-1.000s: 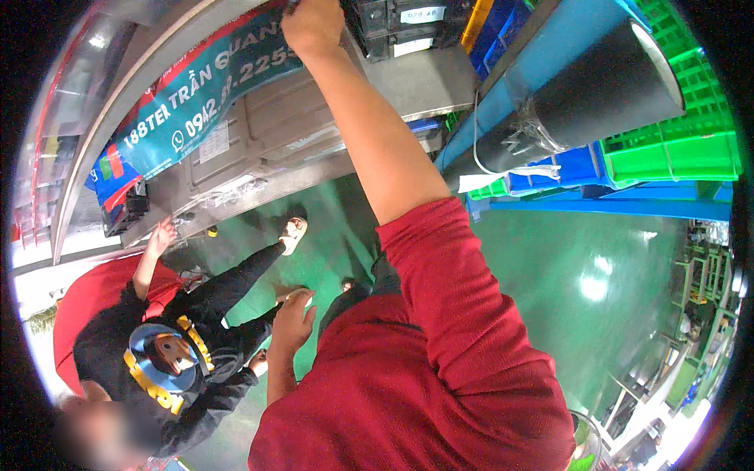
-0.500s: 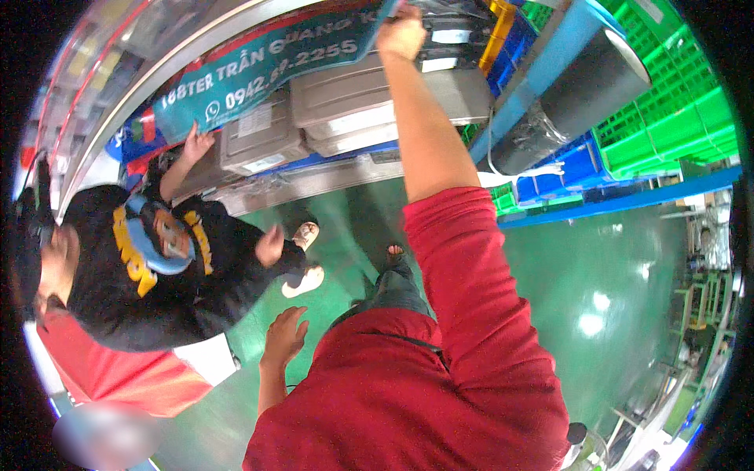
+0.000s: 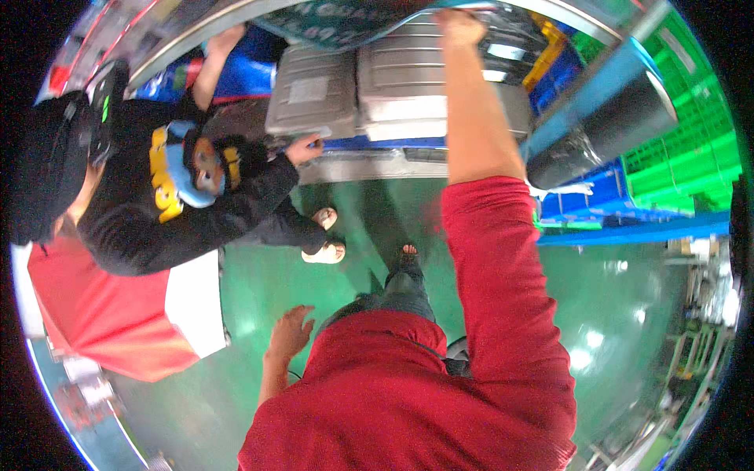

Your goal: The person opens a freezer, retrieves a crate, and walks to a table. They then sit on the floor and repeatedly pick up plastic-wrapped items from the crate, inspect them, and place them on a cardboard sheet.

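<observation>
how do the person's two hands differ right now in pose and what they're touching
The right hand is stretched far up on a straight arm and rests on the top of the grey ribbed cases; the left hand hangs low beside the hip, above the green floor, touching nothing visible. The right hand's fingers curl onto the case edge; the left hand's fingers are loose and spread. Both are bare, and both arms belong to the person in the red shirt.

Glossy green floor [image 3: 667, 314] — blue shelving [image 3: 628, 228], green crates [image 3: 691, 157] behind.
</observation>
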### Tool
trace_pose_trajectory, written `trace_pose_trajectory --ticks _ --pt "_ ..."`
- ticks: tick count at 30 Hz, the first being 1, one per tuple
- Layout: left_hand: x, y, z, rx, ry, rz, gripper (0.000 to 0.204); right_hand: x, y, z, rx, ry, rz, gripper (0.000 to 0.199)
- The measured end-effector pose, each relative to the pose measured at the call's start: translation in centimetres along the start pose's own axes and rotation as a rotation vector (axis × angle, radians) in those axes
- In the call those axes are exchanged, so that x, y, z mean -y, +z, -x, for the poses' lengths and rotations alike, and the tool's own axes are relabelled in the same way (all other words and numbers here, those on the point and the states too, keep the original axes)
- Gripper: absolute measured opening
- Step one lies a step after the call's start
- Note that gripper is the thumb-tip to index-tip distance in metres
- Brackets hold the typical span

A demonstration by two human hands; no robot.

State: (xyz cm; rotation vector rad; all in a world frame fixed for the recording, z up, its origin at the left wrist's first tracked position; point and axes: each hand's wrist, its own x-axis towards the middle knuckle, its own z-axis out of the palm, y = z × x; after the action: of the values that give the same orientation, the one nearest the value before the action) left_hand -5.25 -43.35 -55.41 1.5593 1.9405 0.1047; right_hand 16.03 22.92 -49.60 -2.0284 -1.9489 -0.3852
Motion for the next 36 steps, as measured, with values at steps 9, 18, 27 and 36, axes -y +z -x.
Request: trace_pose_trajectory --ticks 9,18,27,36 --pt "0.2 -1.3 0.7 -0.060 -0.169 0.012 0.031 -11.4 11.8 -10.8 -0.318 -0.059 -0.986 0.051" --pt "-1.7 0.1 -1.0 0.045 -0.231 0.062 0.034 -8.3 3.0 -9.6 0.293 0.437 -2.671 0.040" --pt "-2.2 -0.2 -4.2 0.012 -0.218 0.120 0.032 -9.1 -2.2 -11.1 0.483 0.310 -2.870 0.031" --pt "-8.1 -0.9 -15.2 -0.264 0.279 0.472 0.020 -6.1 -9.6 -6.5 0.423 0.316 -2.612 0.025"
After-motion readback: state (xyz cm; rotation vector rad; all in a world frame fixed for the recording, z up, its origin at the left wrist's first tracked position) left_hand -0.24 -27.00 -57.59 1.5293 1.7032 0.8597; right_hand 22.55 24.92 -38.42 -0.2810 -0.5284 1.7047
